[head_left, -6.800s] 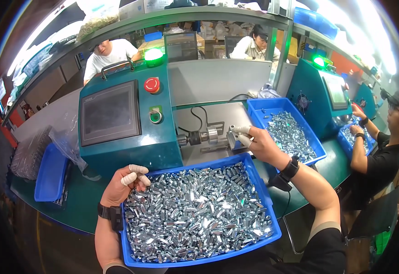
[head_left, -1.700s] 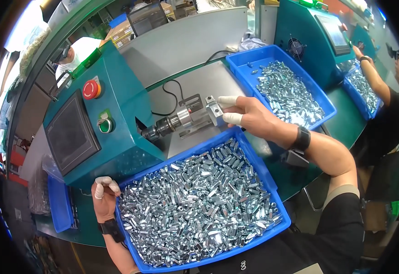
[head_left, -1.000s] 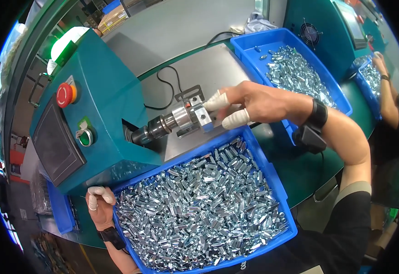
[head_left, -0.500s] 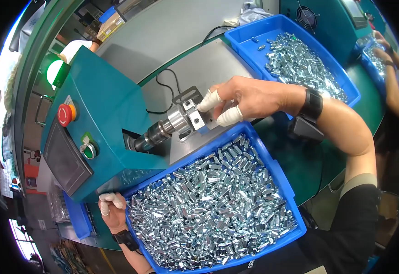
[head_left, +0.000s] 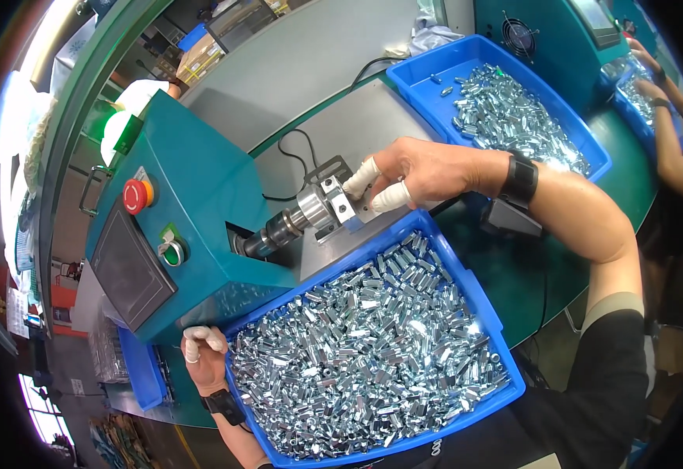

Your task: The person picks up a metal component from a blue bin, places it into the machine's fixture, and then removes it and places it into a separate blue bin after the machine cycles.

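Observation:
My right hand [head_left: 435,170], with white finger covers on thumb and forefinger, reaches to the outer end of a metal clamping block [head_left: 337,202]. Its forefinger tip is against or just beside the block; the thumb tip is apart from it, and I see no part between them. The block sits at the end of a steel spindle [head_left: 283,228] that comes out of a teal machine [head_left: 193,203]. At the machine's lower corner, beside a blue bin [head_left: 491,309] heaped with shiny hex metal sleeves [head_left: 365,352], my left hand [head_left: 207,361] has curled, covered fingers; their inside is hidden.
A second blue bin [head_left: 415,90] with similar sleeves stands behind my right arm. The machine carries a red stop knob [head_left: 136,195], a green button [head_left: 172,253] and a dark panel [head_left: 132,266]. A black cable [head_left: 302,134] lies behind the spindle. Another person's hands [head_left: 645,74] work at far right.
The whole view has shifted slightly, so the machine and my left hand appear further right. Both hands keep nearly the same place against the machine and block.

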### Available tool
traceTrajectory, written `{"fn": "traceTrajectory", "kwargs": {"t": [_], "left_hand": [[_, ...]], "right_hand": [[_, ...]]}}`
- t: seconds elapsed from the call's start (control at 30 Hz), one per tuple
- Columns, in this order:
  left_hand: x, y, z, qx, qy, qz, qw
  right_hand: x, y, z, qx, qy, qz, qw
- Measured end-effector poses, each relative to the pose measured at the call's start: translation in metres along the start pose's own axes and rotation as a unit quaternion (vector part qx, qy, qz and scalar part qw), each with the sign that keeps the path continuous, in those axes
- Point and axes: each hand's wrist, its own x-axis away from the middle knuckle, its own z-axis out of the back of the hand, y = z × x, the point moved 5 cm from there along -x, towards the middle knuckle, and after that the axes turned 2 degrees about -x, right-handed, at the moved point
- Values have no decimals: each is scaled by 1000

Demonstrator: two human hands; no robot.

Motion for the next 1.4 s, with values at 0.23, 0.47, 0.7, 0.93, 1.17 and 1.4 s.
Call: {"fn": "traceTrajectory", "kwargs": {"t": [0.23, 0.47, 0.7, 0.93, 1.17, 1.4], "left_hand": [[1, 4, -5, -11, -5, -7, 1000], [-2, -2, 4, -4, -4, -4, 1000], [0, -3, 16, -2, 7, 6, 1000], [-5, -1, 5, 8, -4, 11, 1000], [4, 7, 1, 25, -44, 27, 998], [0, 10, -9, 6, -32, 29, 999]], "right_hand": [[8, -5, 4, -53, 59, -1, 997], [13, 7, 18, -140, 206, -109, 962], [-16, -48, -11, 459, 300, -1, 837], [-8, -75, -16, 505, 340, 19, 793], [63, -75, 40, 527, 402, -143, 735], [108, -22, 62, 550, 388, -40, 738]]}}
